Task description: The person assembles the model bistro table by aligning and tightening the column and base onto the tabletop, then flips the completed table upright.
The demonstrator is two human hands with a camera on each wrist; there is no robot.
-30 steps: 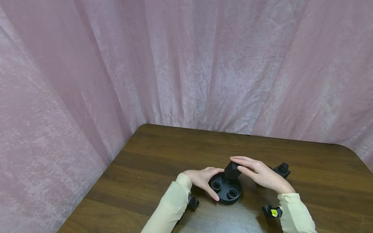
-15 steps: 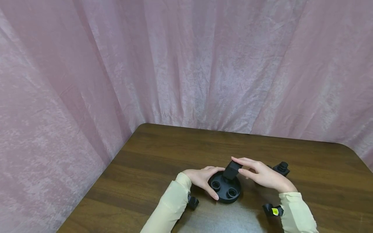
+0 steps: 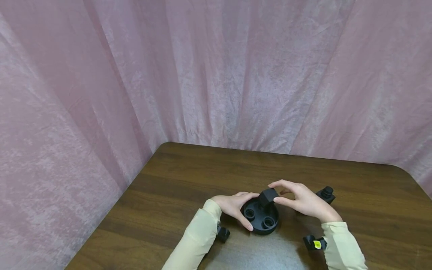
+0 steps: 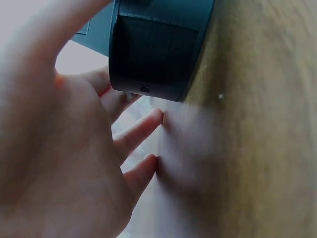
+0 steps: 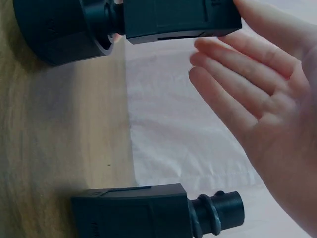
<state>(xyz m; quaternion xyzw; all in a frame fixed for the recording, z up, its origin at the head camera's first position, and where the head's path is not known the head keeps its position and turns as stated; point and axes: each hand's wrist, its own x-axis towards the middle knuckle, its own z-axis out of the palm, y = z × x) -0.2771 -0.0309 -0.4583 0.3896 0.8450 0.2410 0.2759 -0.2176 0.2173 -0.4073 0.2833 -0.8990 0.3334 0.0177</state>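
A round black base [image 3: 261, 221] with a raised rim and ring-shaped sockets lies on the table. My left hand [image 3: 233, 207] holds its left side between spread thumb and index finger; the other fingertips touch the tabletop in the left wrist view. Above the base's far socket stands a black angular block [image 3: 268, 197]. Its threaded stem [image 5: 115, 19] enters the base in the right wrist view. My right hand [image 3: 302, 200] pinches the block's top end between thumb and index finger, the remaining fingers loosely bent. How deep the stem sits is hidden.
A second black block [image 3: 326, 194] stands behind my right hand, its threaded stem [image 5: 216, 213] pointing up. Black wrist cameras [image 3: 315, 243] hang beneath both forearms. The brown wooden table [image 3: 209, 165] ends at a pink curtain [image 3: 216, 75].
The block has turned in its socket, showing a different face. My right hand's fingers have shifted from straighter to more bent around its top. My left hand stays on the base.
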